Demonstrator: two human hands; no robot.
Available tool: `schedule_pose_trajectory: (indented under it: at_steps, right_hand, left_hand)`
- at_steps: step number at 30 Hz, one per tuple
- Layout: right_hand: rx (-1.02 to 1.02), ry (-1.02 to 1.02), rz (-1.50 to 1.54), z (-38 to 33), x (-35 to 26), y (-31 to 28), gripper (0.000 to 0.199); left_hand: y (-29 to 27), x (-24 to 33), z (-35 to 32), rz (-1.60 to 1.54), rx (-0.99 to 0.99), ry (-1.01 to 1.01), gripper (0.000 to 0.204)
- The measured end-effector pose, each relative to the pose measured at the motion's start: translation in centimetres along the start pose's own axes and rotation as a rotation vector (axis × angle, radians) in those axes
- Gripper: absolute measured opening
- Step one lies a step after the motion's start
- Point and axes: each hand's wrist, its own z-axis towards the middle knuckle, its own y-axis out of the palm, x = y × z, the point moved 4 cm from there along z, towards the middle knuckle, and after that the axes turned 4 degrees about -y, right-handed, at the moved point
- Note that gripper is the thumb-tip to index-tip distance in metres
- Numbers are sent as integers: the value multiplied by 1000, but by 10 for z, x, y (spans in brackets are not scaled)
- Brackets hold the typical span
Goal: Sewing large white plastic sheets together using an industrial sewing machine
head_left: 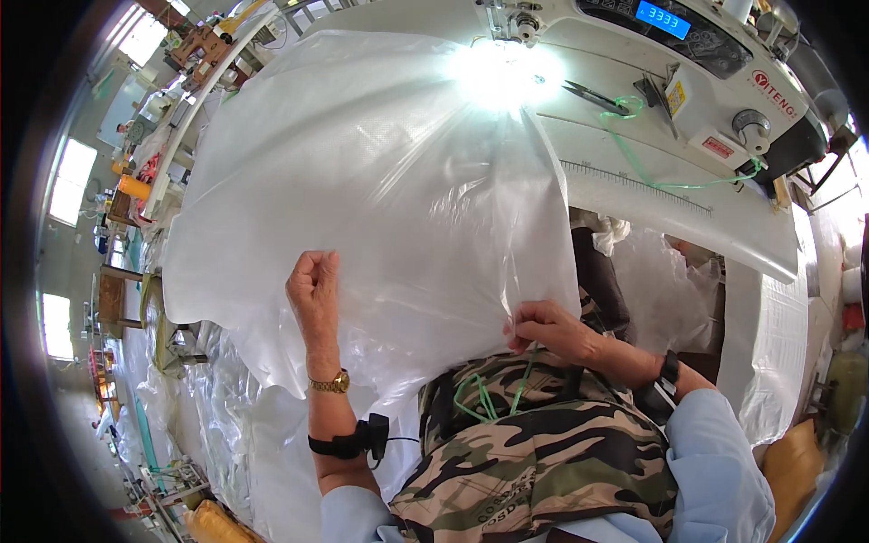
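1. Head view: sheet (362, 208) could pucker under the lamp (507, 74), upper centre; likely cause, folds (416, 154) converging there.
2. Right grip (554, 330), lower centre: fingers closed, apparently pinching the sheet's near edge.
3. Left grip (314, 281), left of centre: curled over the sheet; cannot tell whether holding it.
4. Sheet spreads above both grips.

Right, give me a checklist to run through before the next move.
1. Right hand holding the plastic sheet: ok, pinching its near edge.
2. Left hand gripping the sheet: cannot tell; it is curled over it.
3. Sheet lying smooth: not ok, creases run toward the lamp.
4. Needle position: cannot tell, glare hides it.
5. Dark pointed tool off the sheet: ok, it lies to the right.
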Motion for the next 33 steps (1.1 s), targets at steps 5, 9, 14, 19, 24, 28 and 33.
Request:
schedule_pose_trajectory:
  at_steps: [5,9,14,19,24,28,33]
  right_hand:
    - [-69,-308,-289,-35,-55,15,13]
    - [-301,-380,-177,-52,-60,13,14]
    - [59,-236,112,-32,-17,-8,35]
    - [189,-465,36,10,-35,7,78]
    - [287,-341,147,54,-58,38,54]
    - [3,-506,313,11,-135,48,25]
    - [119,-406,169,-26,-85,5,18]
  left_hand:
    - [7,-9,7,311,-18,158,26]
    - [5,-1,4,400,-1,175,25]
    - [4,2,7,356,-3,186,28]
    - [-10,31,7,192,34,183,26]
    - [-15,102,3,108,-31,332,22]
    - [-25,100,28,223,-92,351,23]
    - [-24,28,42,460,-224,158,24]
